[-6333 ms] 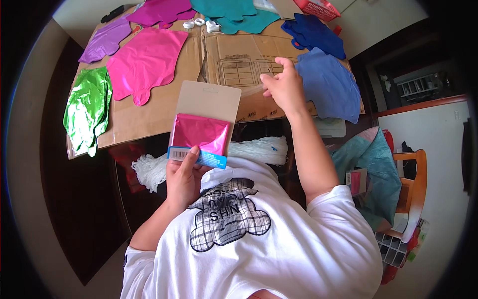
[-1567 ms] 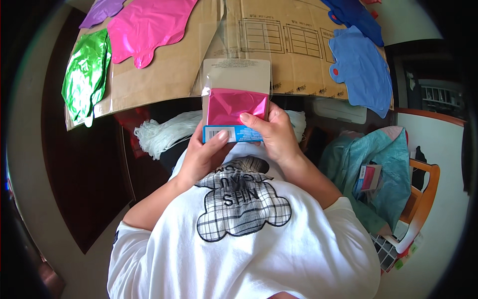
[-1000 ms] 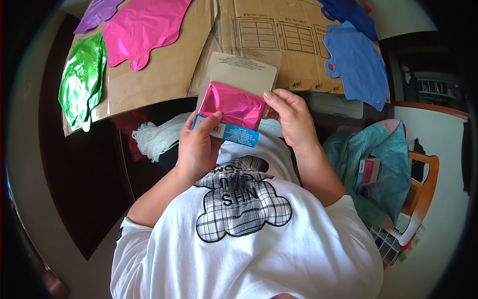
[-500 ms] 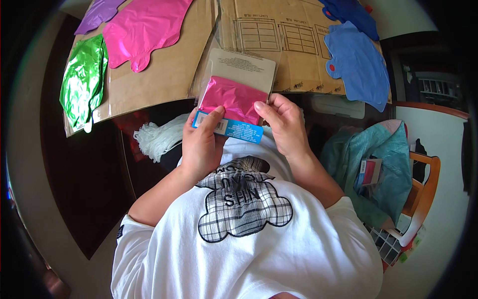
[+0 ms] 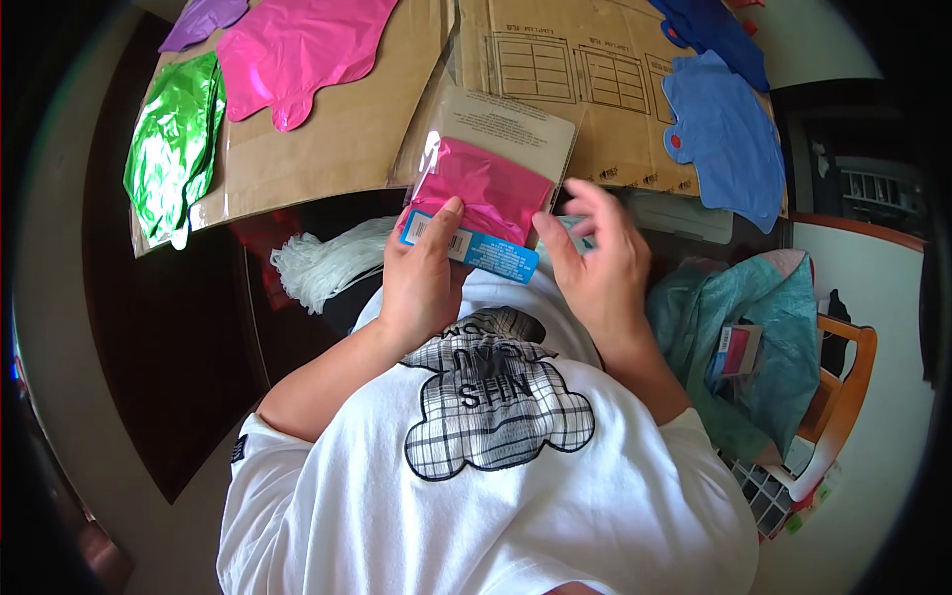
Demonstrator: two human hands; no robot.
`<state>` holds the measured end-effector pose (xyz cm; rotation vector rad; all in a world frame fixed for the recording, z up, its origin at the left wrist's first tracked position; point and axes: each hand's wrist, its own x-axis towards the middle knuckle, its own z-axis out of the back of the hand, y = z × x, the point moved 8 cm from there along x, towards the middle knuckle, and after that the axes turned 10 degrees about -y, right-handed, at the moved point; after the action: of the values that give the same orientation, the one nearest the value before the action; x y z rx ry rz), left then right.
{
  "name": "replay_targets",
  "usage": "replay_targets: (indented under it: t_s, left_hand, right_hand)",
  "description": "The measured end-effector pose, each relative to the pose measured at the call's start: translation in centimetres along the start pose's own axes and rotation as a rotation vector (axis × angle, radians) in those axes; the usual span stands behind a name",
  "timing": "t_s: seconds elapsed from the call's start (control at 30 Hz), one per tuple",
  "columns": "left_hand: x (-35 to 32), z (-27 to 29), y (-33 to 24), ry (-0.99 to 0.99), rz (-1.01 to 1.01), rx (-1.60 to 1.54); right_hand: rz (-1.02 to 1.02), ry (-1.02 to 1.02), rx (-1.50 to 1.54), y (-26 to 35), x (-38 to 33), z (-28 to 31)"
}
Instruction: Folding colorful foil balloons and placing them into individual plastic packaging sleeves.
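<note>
My left hand grips the lower left corner of a clear plastic packet, thumb on top. Inside the packet lie a folded pink foil sheet and a pale card with fine print. A blue label strip with a barcode runs along its lower edge. My right hand is at the packet's right side with its fingers apart. Its thumb tip is close to the packet's edge; whether it touches cannot be seen.
Cardboard spans the far side. On it lie flat foil shapes: green, pink, purple, light blue, dark blue. White strands hang below. A teal bag with another packet rests on a wooden chair.
My right hand has let go of the packet's right edge and spread its fingers, shifting slightly right. My left hand still holds the packet, now a little further right in view.
</note>
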<state>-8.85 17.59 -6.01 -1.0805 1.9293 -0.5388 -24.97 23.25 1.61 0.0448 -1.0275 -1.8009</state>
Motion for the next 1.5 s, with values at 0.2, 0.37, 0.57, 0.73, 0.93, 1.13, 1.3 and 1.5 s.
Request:
replay_targets:
  t_s: [0.2,0.37,0.57,0.73,0.93,1.13,1.3,1.5]
  left_hand:
    - [1.1,1.3,1.4,-0.062,-0.074,0.209]
    - [0.0,-0.6,1.7,0.145,0.266,-0.351]
    - [-0.6,-1.0,1.3,0.296,0.235,-0.485]
    - [-0.9,-1.6,0.9,0.226,0.172,-0.386]
    - [-0.9,-1.5,0.6,0.294,0.198,-0.496]
    - [-0.5,-1.2,0.7,0.196,0.161,-0.39]
    - [0.3,-1.5,0.8,0.101,0.107,-0.198]
    - [0.1,-1.3,0.4,0.092,0.058,-0.145]
  right_hand:
    - [0.768,0.209,-0.164,6.4,-2.1,-1.7]
    - [0.741,0.209,-0.155,6.0,-1.4,-2.2]
    - [0.736,0.265,-0.236,6.4,-1.4,-2.2]
    - [0.763,0.198,-0.257,6.6,-1.8,-2.8]
    - [0.768,0.147,-0.184,6.3,-1.7,-3.1]
    - [0.536,0.225,0.05,5.5,0.3,-2.1]
    - [0.472,0.281,0.04,5.4,0.8,-2.2]
    - [0.782,0.08,-0.149,6.1,-1.4,-2.9]
